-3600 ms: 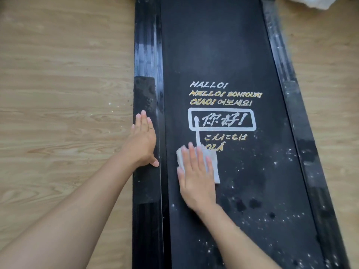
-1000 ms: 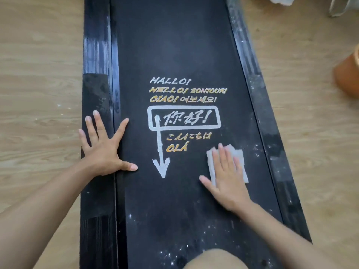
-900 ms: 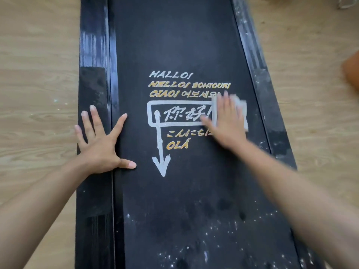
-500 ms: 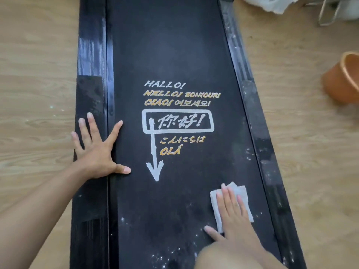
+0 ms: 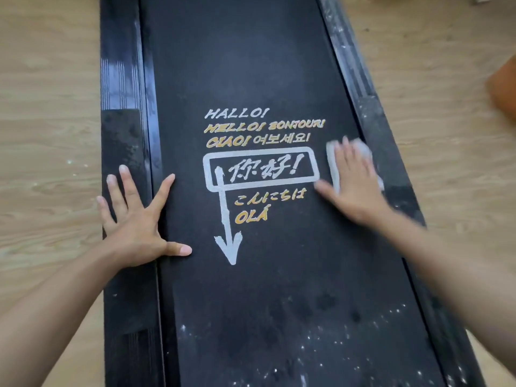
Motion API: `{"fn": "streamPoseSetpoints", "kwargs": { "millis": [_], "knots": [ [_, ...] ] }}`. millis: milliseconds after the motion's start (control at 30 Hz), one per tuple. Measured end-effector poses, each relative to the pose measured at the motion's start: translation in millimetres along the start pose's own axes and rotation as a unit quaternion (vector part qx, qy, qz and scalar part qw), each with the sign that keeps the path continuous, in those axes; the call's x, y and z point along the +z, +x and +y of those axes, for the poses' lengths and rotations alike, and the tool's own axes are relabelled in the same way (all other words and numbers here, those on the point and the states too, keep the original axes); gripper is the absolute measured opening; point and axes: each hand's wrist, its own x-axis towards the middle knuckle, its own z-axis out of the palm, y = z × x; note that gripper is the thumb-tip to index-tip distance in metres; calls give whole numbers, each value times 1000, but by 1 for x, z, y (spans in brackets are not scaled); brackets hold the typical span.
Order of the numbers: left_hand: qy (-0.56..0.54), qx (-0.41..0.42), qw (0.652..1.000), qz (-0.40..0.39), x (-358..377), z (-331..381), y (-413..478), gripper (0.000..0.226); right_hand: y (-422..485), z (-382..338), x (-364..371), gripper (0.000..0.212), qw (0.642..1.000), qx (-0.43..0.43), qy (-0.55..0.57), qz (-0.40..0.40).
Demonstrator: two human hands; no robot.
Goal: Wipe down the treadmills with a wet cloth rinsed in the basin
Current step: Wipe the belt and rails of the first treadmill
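Both hands flat: left hand [image 5: 136, 227] splayed on treadmill [image 5: 251, 65], right hand [image 5: 352, 185] pressing cloth [image 5: 332, 166]; basin [image 5: 504, 89] contents unseen.

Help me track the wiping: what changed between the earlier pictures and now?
The right hand swept the cloth from the near right of the belt forward to beside the boxed lettering. It stays flat on the cloth. The left hand stays spread across the left rail and belt edge; white specks remain at the near end.
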Motion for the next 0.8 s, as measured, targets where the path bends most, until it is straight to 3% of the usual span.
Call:
{"fn": "streamPoseSetpoints", "kwargs": {
  "millis": [100,200,433,533,633,800],
  "knots": [
    [-2,-8,1000,-1,-3,3,-3,152,-179,12,34,101,999,-15,6,-45],
    [-2,-15,1000,-4,-5,4,-5,152,-225,22,48,97,996,-20,12,-84],
    [3,-7,1000,4,2,-1,1,152,81,7,-14,107,1000,12,-13,16],
    [8,-1,1000,11,4,-2,3,151,129,2,-24,111,999,20,-17,38],
    [8,-1,1000,12,2,-2,2,151,57,11,-6,109,1000,-18,-8,16],
    [11,-2,1000,2,-2,0,-1,153,-214,12,52,99,999,-42,3,-30]
  ]
}}
